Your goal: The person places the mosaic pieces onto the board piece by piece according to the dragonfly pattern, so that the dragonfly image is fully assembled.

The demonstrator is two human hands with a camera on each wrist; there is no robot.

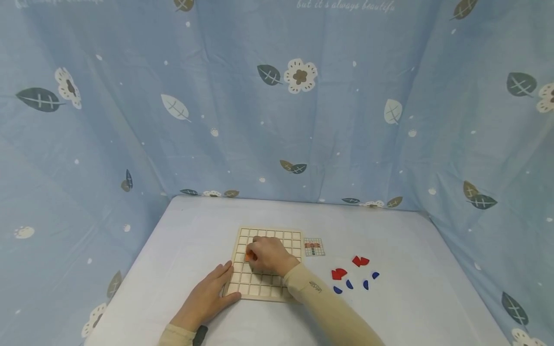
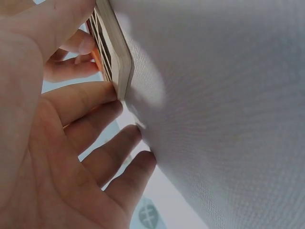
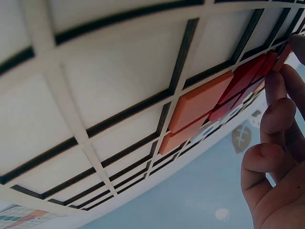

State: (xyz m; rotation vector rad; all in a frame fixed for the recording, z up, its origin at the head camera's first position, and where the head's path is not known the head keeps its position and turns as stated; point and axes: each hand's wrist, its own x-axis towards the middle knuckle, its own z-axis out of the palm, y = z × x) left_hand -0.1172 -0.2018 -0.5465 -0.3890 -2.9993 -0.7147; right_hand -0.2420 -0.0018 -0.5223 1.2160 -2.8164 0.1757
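Hands: left hand steadies grid board edge, fingers extended; right hand pinches orange tile over board | step: likely seating tile | next: calls for squaring it to a cell

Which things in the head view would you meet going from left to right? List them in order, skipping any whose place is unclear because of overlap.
Left hand → right hand → pattern card → nearer red pair → farther red pair → rightmost blue piece
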